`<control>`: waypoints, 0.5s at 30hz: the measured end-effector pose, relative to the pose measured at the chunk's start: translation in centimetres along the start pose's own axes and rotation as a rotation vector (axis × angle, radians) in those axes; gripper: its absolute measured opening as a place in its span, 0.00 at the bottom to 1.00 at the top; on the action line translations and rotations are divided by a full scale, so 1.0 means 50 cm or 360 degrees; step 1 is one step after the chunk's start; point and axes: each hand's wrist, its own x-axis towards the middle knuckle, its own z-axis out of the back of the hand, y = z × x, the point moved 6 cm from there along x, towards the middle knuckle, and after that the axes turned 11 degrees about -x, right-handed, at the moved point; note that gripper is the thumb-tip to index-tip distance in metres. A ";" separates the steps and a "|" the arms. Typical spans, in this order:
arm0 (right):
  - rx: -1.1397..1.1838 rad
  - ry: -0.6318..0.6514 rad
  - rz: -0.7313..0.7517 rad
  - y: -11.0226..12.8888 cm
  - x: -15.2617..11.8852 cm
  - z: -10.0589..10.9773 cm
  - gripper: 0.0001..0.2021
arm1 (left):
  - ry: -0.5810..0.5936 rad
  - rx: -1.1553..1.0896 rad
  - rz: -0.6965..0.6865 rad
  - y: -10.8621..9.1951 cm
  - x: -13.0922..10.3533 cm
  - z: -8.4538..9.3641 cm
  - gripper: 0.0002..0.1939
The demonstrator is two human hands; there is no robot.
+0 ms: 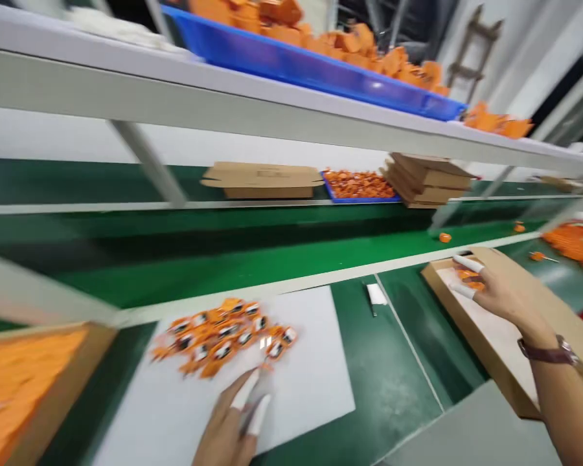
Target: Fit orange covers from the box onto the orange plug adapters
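My left hand [233,421], with white covers on two fingertips, reaches over a white sheet [311,343]. Its fingers are stretched out and apart, just short of a cluster of small orange plastic pieces [223,333] with black-and-white marks. Motion blurs the fingertips, and a small orange bit shows by one of them. Inside a shallow cardboard box [471,343] at the right, my right hand [498,294] has its white-covered finger and thumb around an orange piece [470,278]. The box has a pale lining.
A cardboard box of orange parts [34,375] stands at the left. A small dark tool with a white tag [376,294] lies on the green table. Overhead, a shelf [272,110] bears a blue tray [311,65]. Flat cartons [267,178] sit behind; orange pieces [576,243] lie far right.
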 end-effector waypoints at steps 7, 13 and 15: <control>0.0235 0.0656 0.1226 0.465 -0.054 -0.256 0.39 | -0.0068 -0.0013 -0.0199 -0.022 -0.056 0.008 0.16; 0.0219 0.0843 0.1607 0.684 -0.070 -0.406 0.49 | -0.0105 -0.0096 -0.0200 -0.039 -0.087 0.021 0.13; 0.0220 0.0849 0.1676 0.719 -0.058 -0.424 0.48 | -0.0127 -0.0132 -0.0228 -0.038 -0.087 0.024 0.13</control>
